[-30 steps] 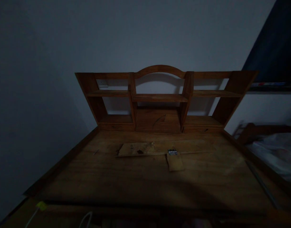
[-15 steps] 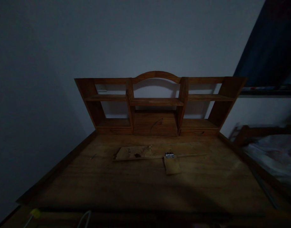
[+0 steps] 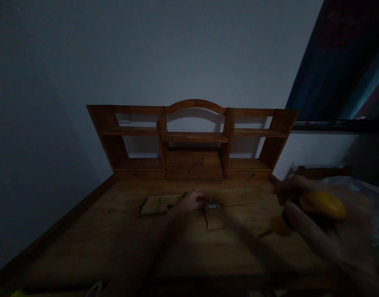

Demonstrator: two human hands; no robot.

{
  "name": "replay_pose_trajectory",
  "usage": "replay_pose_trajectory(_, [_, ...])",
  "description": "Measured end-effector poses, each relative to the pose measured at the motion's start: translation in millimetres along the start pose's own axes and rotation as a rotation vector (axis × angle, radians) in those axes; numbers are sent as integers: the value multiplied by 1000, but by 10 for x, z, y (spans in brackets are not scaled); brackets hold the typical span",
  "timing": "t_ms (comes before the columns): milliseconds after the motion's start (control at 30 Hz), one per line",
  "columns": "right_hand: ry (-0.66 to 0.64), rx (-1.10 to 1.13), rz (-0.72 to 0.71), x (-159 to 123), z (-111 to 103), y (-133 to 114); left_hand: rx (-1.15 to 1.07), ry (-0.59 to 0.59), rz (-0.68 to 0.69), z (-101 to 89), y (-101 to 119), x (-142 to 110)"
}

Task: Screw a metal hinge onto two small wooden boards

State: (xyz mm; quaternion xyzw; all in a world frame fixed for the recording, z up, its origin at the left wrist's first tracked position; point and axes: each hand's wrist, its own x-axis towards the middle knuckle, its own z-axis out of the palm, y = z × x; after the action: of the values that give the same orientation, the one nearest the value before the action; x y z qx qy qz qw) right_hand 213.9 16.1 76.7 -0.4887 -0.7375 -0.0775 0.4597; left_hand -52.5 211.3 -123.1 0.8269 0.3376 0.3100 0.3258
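In dim light my left hand (image 3: 191, 201) reaches over a wooden desk (image 3: 121, 243) and rests on the right end of a flat wooden piece (image 3: 156, 204), just left of a small metal hinge (image 3: 213, 206). The hinge sits at the top of a small wooden block (image 3: 214, 218). My right hand (image 3: 296, 194) comes in from the right, smeared by motion, carrying a yellow and dark object (image 3: 322, 205) that I cannot make out.
A wooden shelf unit (image 3: 194, 138) with an arched top stands at the back of the desk against a pale wall. A thin strip (image 3: 245, 203) lies right of the hinge. A bed (image 3: 356, 185) and dark curtain (image 3: 334, 70) are at the right.
Both hands have entered the view: the left onto the flat wooden piece, the right from the right side with a yellow object. The camera has tilted down and shifted right.
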Motion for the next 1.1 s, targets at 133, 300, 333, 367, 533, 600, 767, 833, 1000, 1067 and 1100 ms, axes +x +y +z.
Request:
replay_pose_trajectory(133, [-142, -102, -74, 473, 307, 179, 41, 12, 55, 71, -174, -43])
replay_pose_trajectory(300, [-272, -85, -57, 968, 763, 318, 91, 80, 89, 154, -275, -62])
replay_pose_trajectory(333, [-318, -55, -49, 1010, 850, 336, 92, 82, 91, 158, -279, -58])
replay_pose_trajectory(367, [-357, -25, -44, 1034, 936, 353, 89, 87, 91, 158, -280, -54])
replay_pose_trajectory(533, [-443, 4, -83, 1037, 1329, 467, 98, 85, 101, 144, -275, -55])
replay_pose_trajectory(600, [-470, -19, -94, 1034, 1449, 518, 114, 87, 109, 143, -289, -60])
replay_pose_trajectory(767, [-455, -51, -102, 1057, 1651, 610, 162, 101, 135, 163, -324, -67])
replay_pose_trajectory(833, [-460, -26, -94, 1073, 1704, 630, 191, 113, 147, 174, -320, -67])
replay_pose_trajectory(1000, [-459, 76, -69, 1108, 1800, 666, 264, 136, 152, 196, -286, -84])
replay_pose_trajectory(1067, [-475, 99, -70, 1114, 1830, 677, 271, 137, 157, 199, -274, -95])
replay_pose_trajectory(1100, [-478, 101, -68, 1115, 1843, 682, 271, 133, 162, 199, -268, -99])
